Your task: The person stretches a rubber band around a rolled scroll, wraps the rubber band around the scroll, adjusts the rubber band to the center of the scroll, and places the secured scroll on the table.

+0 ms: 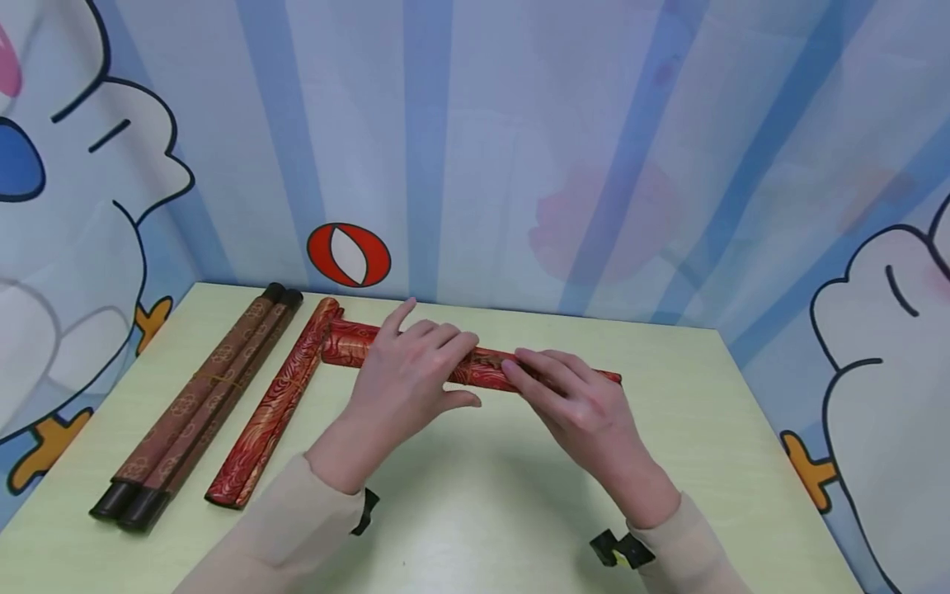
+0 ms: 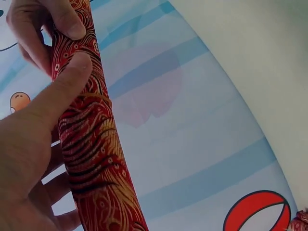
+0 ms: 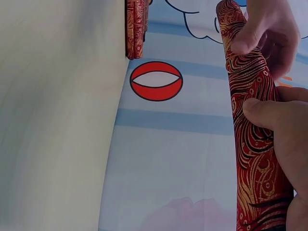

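A red-and-gold patterned roll (image 1: 490, 368) lies crosswise in both hands, seemingly raised above the table. A thin orange band (image 2: 91, 97) circles it. My left hand (image 1: 411, 371) grips its left half; in the left wrist view the thumb crosses the near side while other fingers pass behind. Toward the other end, my right hand (image 1: 575, 404) pinches the roll, its thumb (image 3: 260, 111) pressed on the patterned surface. Left of the hands, a second red patterned roll (image 1: 275, 404) rests slanted on the table, its top end close to the held one.
Two brown patterned rolls (image 1: 200, 404) with black ends lie side by side at the table's left, bound by a thin band. The pale table (image 1: 475, 511) ends at a blue-striped cartoon backdrop (image 1: 475, 148). Black clips (image 1: 622, 549) hang at the sleeves.
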Demonstrator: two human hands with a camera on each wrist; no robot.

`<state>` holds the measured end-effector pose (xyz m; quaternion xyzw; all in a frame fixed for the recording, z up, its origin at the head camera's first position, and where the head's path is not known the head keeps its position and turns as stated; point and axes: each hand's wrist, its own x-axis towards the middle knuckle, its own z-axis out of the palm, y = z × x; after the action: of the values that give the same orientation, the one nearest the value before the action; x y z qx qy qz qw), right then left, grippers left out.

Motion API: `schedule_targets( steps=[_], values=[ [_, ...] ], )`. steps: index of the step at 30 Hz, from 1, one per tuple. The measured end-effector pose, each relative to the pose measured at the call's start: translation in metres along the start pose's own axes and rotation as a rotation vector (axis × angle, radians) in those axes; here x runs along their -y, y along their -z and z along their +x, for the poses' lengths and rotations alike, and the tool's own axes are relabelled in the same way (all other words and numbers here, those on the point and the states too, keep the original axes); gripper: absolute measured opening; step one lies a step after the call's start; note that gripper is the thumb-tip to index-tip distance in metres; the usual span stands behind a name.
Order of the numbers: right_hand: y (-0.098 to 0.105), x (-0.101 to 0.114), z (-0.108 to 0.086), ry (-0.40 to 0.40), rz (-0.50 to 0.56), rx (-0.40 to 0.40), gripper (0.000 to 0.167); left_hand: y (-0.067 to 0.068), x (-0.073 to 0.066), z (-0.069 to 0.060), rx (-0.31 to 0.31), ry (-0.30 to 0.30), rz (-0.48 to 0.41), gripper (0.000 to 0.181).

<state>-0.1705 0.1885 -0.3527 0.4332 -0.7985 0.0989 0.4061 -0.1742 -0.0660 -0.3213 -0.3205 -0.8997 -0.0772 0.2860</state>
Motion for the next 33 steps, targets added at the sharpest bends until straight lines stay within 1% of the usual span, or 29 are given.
schedule_targets(
  steps=[3, 6, 8, 10, 15, 19, 22, 27, 30, 33],
  values=[
    [0.002, 0.0, 0.001, 0.006, 0.017, -0.012, 0.031, 0.002, 0.003, -0.009, -0.091, -0.057, 0.066, 0.072],
    [0.007, -0.001, 0.002, 0.005, 0.028, 0.0, 0.033, 0.002, 0.005, -0.015, -0.18, -0.112, 0.144, 0.063],
    [0.009, -0.001, 0.003, 0.006, 0.031, 0.002, 0.033, 0.001, 0.006, -0.017, -0.215, -0.125, 0.178, 0.057],
    [0.011, 0.0, 0.003, 0.01, 0.026, -0.004, 0.033, 0.0, 0.005, -0.016, -0.229, -0.124, 0.186, 0.052],
    [0.01, 0.002, 0.006, 0.016, 0.03, -0.016, 0.032, -0.004, 0.003, -0.013, -0.225, -0.106, 0.168, 0.039],
    [0.006, 0.005, 0.006, 0.016, 0.046, -0.025, 0.03, -0.008, 0.001, -0.01, -0.213, -0.109, 0.124, 0.033],
    [0.001, 0.006, 0.006, 0.016, 0.052, -0.019, 0.029, -0.01, -0.001, -0.008, -0.187, -0.105, 0.08, 0.035],
    [-0.004, 0.006, 0.005, 0.011, 0.056, -0.01, 0.029, -0.013, -0.003, -0.006, -0.147, -0.075, 0.029, 0.04],
    [-0.004, 0.004, 0.003, 0.005, 0.059, 0.002, 0.029, -0.014, -0.004, -0.005, -0.135, -0.062, 0.028, 0.043],
    [-0.004, 0.003, 0.002, -0.014, 0.073, 0.04, 0.033, -0.015, -0.003, -0.005, -0.118, -0.046, 0.048, 0.048]
  ],
)
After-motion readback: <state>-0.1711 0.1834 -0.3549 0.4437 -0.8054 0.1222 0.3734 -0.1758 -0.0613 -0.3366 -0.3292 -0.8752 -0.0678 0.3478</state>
